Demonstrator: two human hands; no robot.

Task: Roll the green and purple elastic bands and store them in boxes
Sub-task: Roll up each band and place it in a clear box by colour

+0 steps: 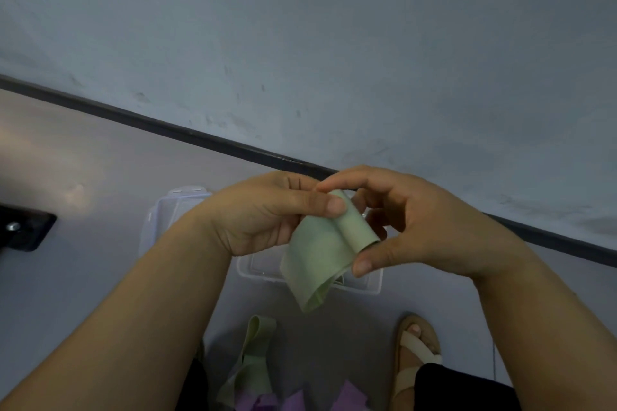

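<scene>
The green band (320, 253) sat at the centre of the frame, held up between both hands. Its upper end was wound into a short roll (355, 227), and the loose remainder hung down and to the left as a flat folded loop. The left hand (263, 213) pinched the top of the band, its thumb laid across the upper end of the roll. The right hand (424, 223) gripped the roll from the right, index finger curled over the top and thumb pressed at the roll's lower end.

Directly behind and below the band stood a clear plastic box (374, 287) on the floor. The band and hands hid most of its inside, so its contents could not be told. Another clear plastic piece (157, 213), lid or box, lay to its upper left, partly behind the left wrist.

At the bottom centre lay loose green bands (257, 344), with purple bands (293, 402) at the frame's lower edge. A sandalled foot (417, 347) rested to their right.
</scene>
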